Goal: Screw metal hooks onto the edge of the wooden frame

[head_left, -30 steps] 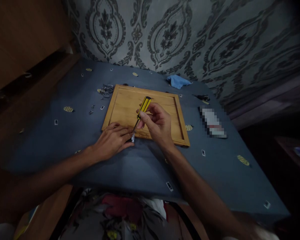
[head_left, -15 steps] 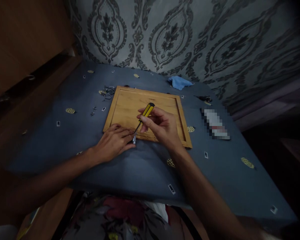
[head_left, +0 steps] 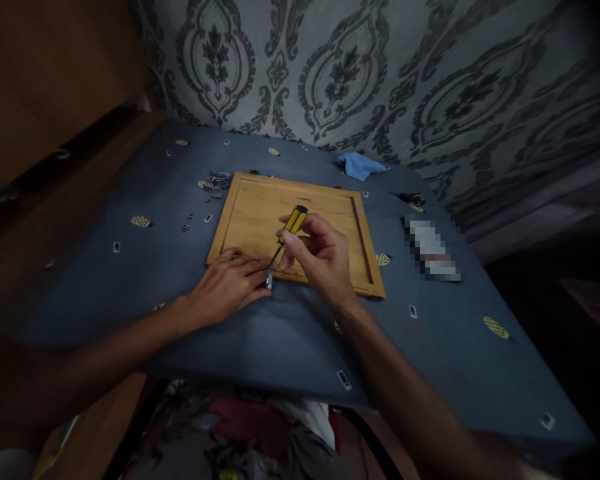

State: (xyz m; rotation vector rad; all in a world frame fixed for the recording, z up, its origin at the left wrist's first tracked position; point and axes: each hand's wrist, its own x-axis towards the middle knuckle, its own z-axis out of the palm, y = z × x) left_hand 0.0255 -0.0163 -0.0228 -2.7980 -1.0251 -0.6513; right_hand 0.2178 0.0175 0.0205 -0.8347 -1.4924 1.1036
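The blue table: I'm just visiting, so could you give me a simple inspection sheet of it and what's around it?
Surface: blue table with small printed motifs.
Job's things: wooden panel lying flat; yellow-and-black screwdriver angled down to a metal piece at the panel's near edge.
Clutter: loose screws left of the panel, blue cloth beyond it, blurred-out item at right.
Hands: left hand rests on the panel, thumb beside the metal piece; right hand holds the screwdriver.
Cables: nothing certain; a dark bundle at right is too dim to tell.
Surroundings: patterned wall behind, brown cabinet at left.
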